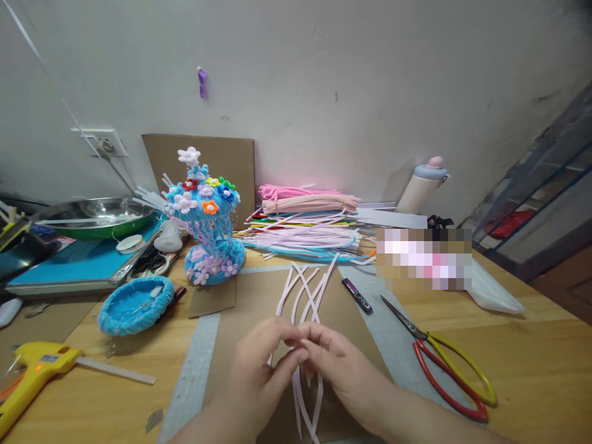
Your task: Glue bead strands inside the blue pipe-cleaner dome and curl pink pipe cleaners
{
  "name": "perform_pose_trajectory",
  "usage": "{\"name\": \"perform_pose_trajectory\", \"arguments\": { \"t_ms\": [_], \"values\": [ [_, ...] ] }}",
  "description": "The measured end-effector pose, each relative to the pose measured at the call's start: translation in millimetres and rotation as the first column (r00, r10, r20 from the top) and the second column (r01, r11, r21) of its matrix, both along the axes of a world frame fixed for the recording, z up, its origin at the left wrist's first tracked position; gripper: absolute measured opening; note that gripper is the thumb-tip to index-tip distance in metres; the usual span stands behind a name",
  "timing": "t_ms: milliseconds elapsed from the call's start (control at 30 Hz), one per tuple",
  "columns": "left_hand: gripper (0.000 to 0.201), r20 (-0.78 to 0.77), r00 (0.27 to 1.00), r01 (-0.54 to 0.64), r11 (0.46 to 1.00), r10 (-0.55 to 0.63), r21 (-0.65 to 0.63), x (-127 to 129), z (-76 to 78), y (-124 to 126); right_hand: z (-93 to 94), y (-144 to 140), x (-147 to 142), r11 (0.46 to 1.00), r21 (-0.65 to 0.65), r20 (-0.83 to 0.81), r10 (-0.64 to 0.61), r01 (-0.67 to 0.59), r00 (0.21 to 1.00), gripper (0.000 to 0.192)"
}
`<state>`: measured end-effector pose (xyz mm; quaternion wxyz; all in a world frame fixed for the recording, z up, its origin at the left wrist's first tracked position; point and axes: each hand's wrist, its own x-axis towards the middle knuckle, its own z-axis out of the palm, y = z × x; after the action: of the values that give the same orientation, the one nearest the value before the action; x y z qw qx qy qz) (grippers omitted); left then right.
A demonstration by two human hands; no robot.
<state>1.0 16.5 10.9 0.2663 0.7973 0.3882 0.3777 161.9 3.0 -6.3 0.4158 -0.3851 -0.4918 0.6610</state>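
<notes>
My left hand [261, 364] and my right hand [340, 364] meet at the bottom centre, fingertips pinched together on a bundle of pale pink pipe cleaners [308, 287]. The strands fan out away from me over a brown cardboard sheet [250, 296] and hang down below my fingers. A blue fuzzy mushroom-shaped craft [208, 222] with small coloured flowers stands behind, to the left. A round blue fuzzy dish [135, 305] lies on the table left of the cardboard.
Red and yellow scissors [444, 357] lie at the right, a small dark pen-like tool [357, 295] near them. A yellow glue gun [34, 370] is at the front left. A heap of coloured pipe cleaners [308, 225] lies behind, a steel bowl [99, 216] and a bottle [423, 185] farther back.
</notes>
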Motion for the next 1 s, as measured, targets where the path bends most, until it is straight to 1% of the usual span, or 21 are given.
{"name": "perform_pose_trajectory", "arguments": {
  "t_ms": [33,67,100,167,267,367,500,600,700,833,900,933,967,1000],
  "values": [
    [0.008,0.027,0.999,0.034,0.999,-0.033,-0.004,0.0,0.8,0.0,0.0,-3.1,-3.2,0.994,-0.103,-0.122,0.033,-0.046,0.992,0.023],
    [0.008,0.05,0.997,0.058,0.998,-0.057,-0.016,0.2,1.5,0.1,-0.2,-5.6,-5.6,0.98,-0.177,-0.227,0.047,-0.088,0.973,0.023],
    [0.008,0.074,0.995,0.071,0.997,-0.068,-0.03,0.5,2.0,0.3,-0.5,-7.2,-7.0,0.967,-0.223,-0.312,0.046,-0.12,0.949,0.022],
    [0.008,0.124,0.991,0.066,0.996,-0.058,-0.056,1.3,2.3,0.9,-1.5,-8.5,-6.7,0.947,-0.277,-0.43,0.028,-0.161,0.902,0.02],
    [0.009,0.178,0.984,0.03,0.998,-0.019,-0.057,2.4,1.6,0.9,-3.8,-7.5,-2.8,0.929,-0.32,-0.502,-0.002,-0.184,0.865,0.019],
    [0.012,0.181,0.983,-0.018,0.999,0.024,-0.035,2.2,0.2,-0.5,-5.9,-6.1,-0.2,0.925,-0.332,-0.519,-0.013,-0.187,0.855,0.018],
    [0.011,0.099,0.993,-0.071,0.997,0.07,0.006,-3.5,-0.3,1.0,-5.0,-3.6,1.6,0.919,-0.372,-0.492,-0.076,-0.131,0.867,0.017],
    [0.017,0.0,0.979,-0.205,0.979,0.205,0.0,-12.4,1.2,9.0,-1.5,1.0,5.5,0.936,-0.351,-0.409,-0.131,-0.023,0.903,0.018],
    [0.024,-0.044,0.934,-0.356,0.934,0.355,-0.028,-25.1,7.5,18.6,0.9,8.4,11.7,0.944,-0.317,-0.327,-0.203,0.095,0.923,0.013],
    [0.031,-0.065,0.867,-0.497,0.868,0.495,-0.019,-50.7,28.9,22.0,-1.0,19.8,20.4,0.923,-0.314,-0.245,-0.307,0.224,0.92,0.014],
    [0.037,-0.152,0.811,-0.571,0.821,0.565,0.004,-69.7,37.3,17.0,-3.0,25.3,24.5,0.914,-0.305,-0.223,-0.342,0.268,0.913,0.015],
    [0.041,-0.197,0.792,-0.586,0.81,0.577,0.019,-81.5,37.3,12.0,-3.9,27.8,26.4,0.91,-0.297,-0.215,-0.358,0.288,0.909,0.015],
    [0.044,-0.25,0.79,-0.577,0.817,0.559,0.003,-94.9,32.9,4.9,-4.7,30.2,28.1,0.905,-0.287,-0.206,-0.378,0.313,0.903,0.016],
    [0.045,-0.297,0.784,-0.578,0.816,0.545,-0.027,-110.0,23.4,-4.9,-5.4,32.2,29.5,0.9,-0.277,-0.198,-0.397,0.337,0.896,0.017]
  ]
}}
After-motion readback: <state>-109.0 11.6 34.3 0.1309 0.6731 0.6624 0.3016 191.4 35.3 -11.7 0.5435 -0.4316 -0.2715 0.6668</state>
